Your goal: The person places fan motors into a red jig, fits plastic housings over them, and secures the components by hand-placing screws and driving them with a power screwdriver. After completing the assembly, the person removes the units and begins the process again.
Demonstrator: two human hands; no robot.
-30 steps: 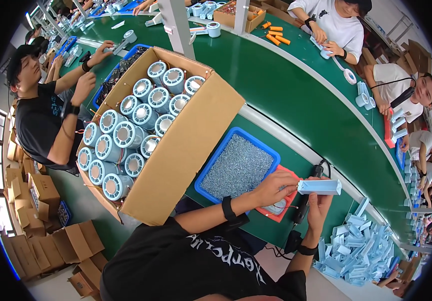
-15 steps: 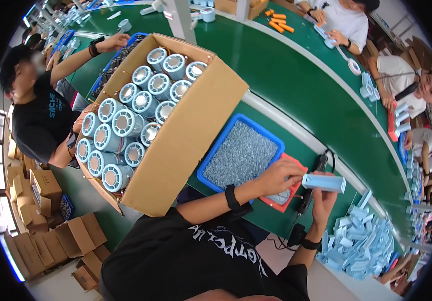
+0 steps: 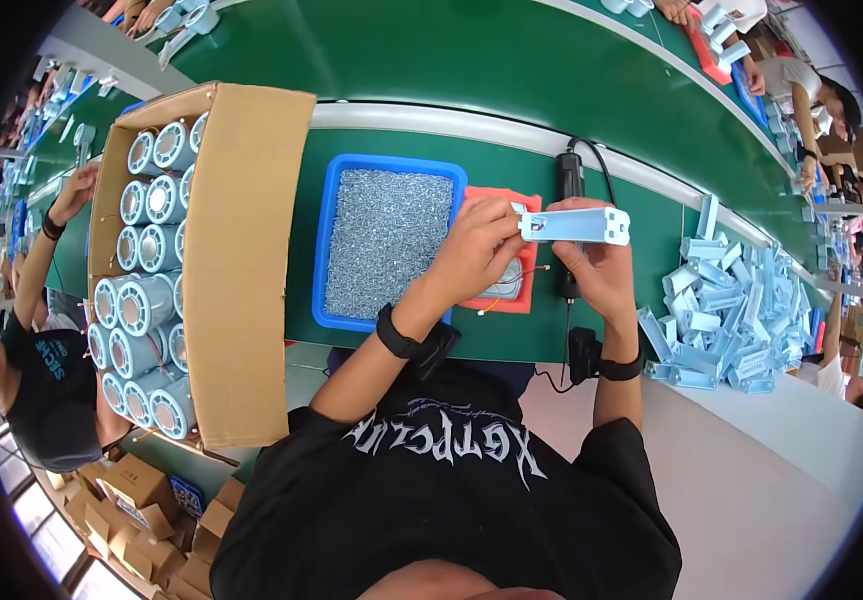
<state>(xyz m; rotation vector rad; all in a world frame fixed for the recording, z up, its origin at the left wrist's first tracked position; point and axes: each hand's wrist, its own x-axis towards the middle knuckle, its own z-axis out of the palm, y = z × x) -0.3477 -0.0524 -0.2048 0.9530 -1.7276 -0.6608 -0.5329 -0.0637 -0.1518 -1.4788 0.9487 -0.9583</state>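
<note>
A light blue, trough-shaped plastic housing (image 3: 576, 228) lies level, its hollow side facing up, above a red tray. My right hand (image 3: 599, 278) grips it from below and the right side, thumb against its near wall. At the housing's left end my left hand (image 3: 479, 240) has its fingers pinched together; a small pale piece shows at the fingertips, but I cannot tell whether it is separate. Under my hands, the red tray (image 3: 522, 302) holds a pale rounded part with thin wires (image 3: 503, 284). A black electric screwdriver (image 3: 570, 178) lies just behind the housing.
Left of the red tray sits a blue tray (image 3: 323, 250) full of small metal screws. A tall cardboard box (image 3: 241, 270) of light blue cylinders stands further left, near a co-worker (image 3: 46, 370). Loose blue housings (image 3: 726, 310) are heaped at right. A green belt (image 3: 451, 60) runs behind.
The view has turned and shifted to the right, so box and trays appear further left. Both hands stay at the housing, which is now tilted to show its hollow inside.
</note>
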